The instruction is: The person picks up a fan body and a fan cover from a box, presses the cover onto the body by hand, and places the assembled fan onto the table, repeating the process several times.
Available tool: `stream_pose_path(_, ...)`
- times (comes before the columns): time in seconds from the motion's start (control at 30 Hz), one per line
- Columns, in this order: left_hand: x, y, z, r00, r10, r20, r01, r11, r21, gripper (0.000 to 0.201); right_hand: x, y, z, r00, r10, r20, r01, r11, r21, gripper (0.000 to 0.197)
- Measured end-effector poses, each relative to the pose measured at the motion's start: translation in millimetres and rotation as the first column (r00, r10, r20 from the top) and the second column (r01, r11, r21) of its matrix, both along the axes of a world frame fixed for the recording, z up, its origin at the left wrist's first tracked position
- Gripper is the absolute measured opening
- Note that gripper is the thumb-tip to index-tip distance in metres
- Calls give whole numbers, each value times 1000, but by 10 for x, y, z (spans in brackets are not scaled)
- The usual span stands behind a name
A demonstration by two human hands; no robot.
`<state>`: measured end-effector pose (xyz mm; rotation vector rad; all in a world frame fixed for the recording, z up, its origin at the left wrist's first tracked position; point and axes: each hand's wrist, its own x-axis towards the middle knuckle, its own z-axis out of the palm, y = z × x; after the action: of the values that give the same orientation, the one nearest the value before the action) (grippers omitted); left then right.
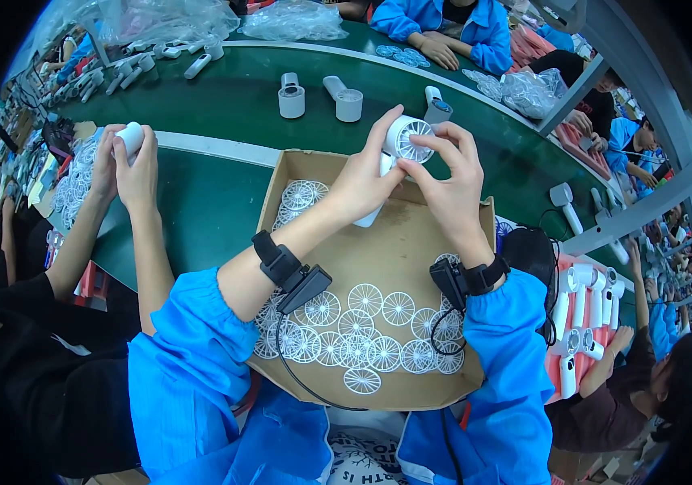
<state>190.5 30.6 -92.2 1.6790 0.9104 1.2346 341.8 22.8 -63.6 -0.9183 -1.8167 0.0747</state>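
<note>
My left hand (364, 179) is wrapped round a white handheld fan (403, 134), holding it up above the far side of a cardboard box (411, 242). The fan's round, spoked face is turned to the right. My right hand (449, 171) has its thumb and fingers closed at the edge of that face. Part of the fan's handle shows below my left hand. Many loose white spoked grilles (356, 323) lie in the box, mostly overlapping on the near side, with more at its far left corner.
Behind the box runs a green conveyor belt (241, 89) carrying white fan bodies (348, 100). To the left, a co-worker's hands (129, 158) hold a white part. Pink trays of fans (576, 323) stand on the right. A metal frame (645, 214) crosses the right side.
</note>
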Motion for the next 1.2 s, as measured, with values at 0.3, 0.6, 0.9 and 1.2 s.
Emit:
stream_pose_path(0.3,23,-44,61,999,-46,15,48,992,-113,70,1,7,-33,999,-32,26,31,999,21,32)
stream_pose_path(0.6,19,-113,156,945,-157,285,248,916,-316,65,104,111,17,874,-266,407,111,925,364,27)
stream_pose_path(0.9,-61,-90,237,968,-139,211,191,949,-250,49,25,127,-79,638,229,-735,-705,557,-438,45)
stream_pose_path(1.2,-16,-141,272,965,-172,196,231,913,-336,46,23,133,-123,539,24,-842,-719,534,-445,30)
